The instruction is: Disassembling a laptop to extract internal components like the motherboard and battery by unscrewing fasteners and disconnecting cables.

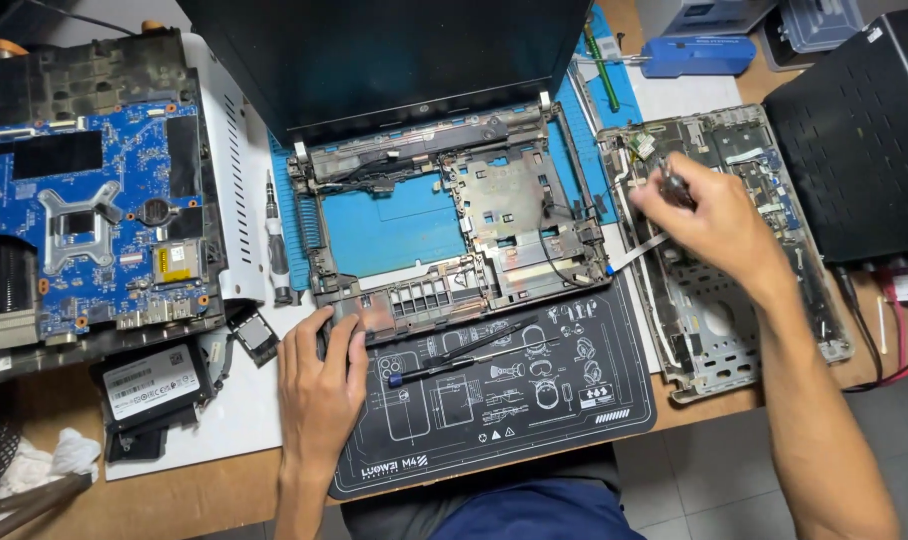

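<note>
Black plastic and bare metal make up the stripped laptop base [454, 225], mid-bench with its screen raised at the far edge. The left hand [321, 385] lies flat and open, fingers pressing the base's near left corner. The right hand [709, 222] is closed around a small dark tool [674, 185] over the grey cover panel [719, 250] near the bench's right edge. 1 blue circuit board [94, 215] lies at the left edge.
</note>
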